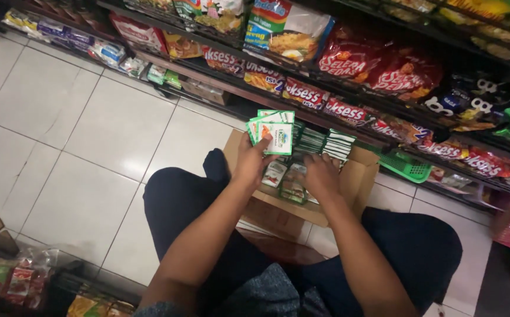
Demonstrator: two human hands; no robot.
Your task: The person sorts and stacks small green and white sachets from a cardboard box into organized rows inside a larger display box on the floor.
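Gathering sachets out of a carton, seated before the shop shelves.

Left hand (254, 159) closed round a fanned stack of green-and-white sachets (274, 134), held above the cardboard box (358, 176); right hand (319, 176) spread low inside, fingers resting on loose packets (293, 186). Likely next: pinching up more, needing a firm, flat grip.

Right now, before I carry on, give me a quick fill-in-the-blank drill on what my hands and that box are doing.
1. The left hand holds a fanned stack of green-and-white sachets above a ____ box.
2. The right hand reaches into the cardboard box, which stands on the white-tiled ____.
3. Beyond the box, on the floor under the shelves, lies a plastic basket coloured ____.

Missing words: cardboard; floor; green
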